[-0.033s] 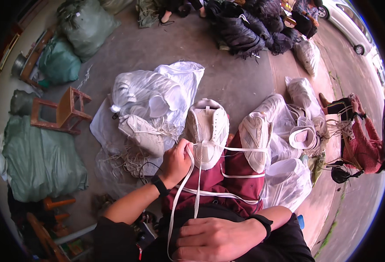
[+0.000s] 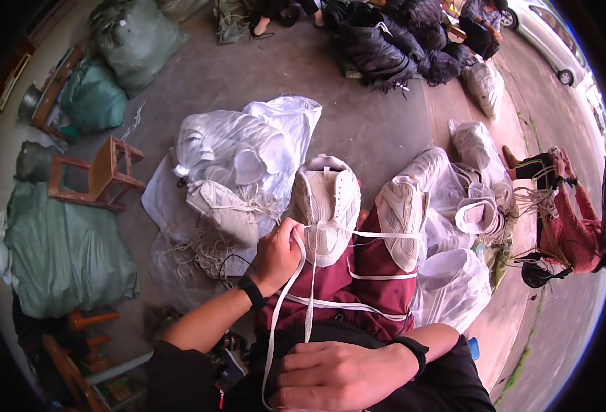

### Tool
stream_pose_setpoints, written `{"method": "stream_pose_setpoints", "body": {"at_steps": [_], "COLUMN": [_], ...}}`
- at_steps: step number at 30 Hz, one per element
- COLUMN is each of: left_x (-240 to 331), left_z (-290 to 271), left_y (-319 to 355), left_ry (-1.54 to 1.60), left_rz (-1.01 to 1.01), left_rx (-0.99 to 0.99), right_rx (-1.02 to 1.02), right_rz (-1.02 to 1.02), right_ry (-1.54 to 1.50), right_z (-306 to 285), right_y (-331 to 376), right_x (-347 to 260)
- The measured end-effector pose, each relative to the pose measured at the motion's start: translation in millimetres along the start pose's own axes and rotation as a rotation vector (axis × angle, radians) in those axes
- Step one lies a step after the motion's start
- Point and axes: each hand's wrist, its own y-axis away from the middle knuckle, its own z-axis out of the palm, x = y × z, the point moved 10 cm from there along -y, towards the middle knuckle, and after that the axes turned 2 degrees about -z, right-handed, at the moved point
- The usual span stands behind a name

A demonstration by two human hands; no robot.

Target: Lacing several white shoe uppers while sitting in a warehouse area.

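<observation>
Landmark for this entry: the white sneaker (image 2: pixel 327 206) lying sole-down on my maroon-clad lap (image 2: pixel 375 271), toe end toward me.

Nearest to me, below the sneaker: my right hand (image 2: pixel 337 374) rests flat against my dark top, fingers loosely curled. A white lace (image 2: pixel 308 302) runs down from the sneaker and passes under or beside this hand; I cannot tell whether the grip is closed on it.

Just left of the sneaker's near end: my left hand (image 2: pixel 275 255), black watch at the wrist. Its grip is closed, fingers pinched around the white lace right where it leaves the shoe. The lace hangs in long strands from there toward my waist.

Just right of the sneaker: a second white sneaker (image 2: pixel 400 216), tilted on its side on my lap, with lace strands stretched across between the two.

Left of the sneaker, on the concrete floor (image 2: pixel 378 123): a white plastic bag (image 2: pixel 248 151) of shoe parts, a loose white upper (image 2: pixel 224 209) against it, and a tangle of laces (image 2: pixel 203 250) nearer me.

Right of the sneaker: clear bags (image 2: pixel 454 281) of white shoes.

Well left: a small wooden stool (image 2: pixel 100 172) and green sacks (image 2: pixel 62 247).

Far beyond the sneaker: a dark heap of bags (image 2: pixel 392 41).
</observation>
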Motion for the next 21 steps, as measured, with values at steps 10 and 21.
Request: {"method": "stream_pose_setpoints", "body": {"at_steps": [10,21], "left_x": [11,27], "left_z": [4,7], "left_y": [-6,-13], "left_ry": [-0.080,-0.171], "left_rz": [0.035,0.147], "left_rx": [0.043,-0.134], "right_rx": [0.039,0.092], "right_rz": [-0.018,0.026], "right_ry": [-0.047,-0.089], "right_z": [-9,-3], "right_y": [8,15], "right_x": [6,20]}}
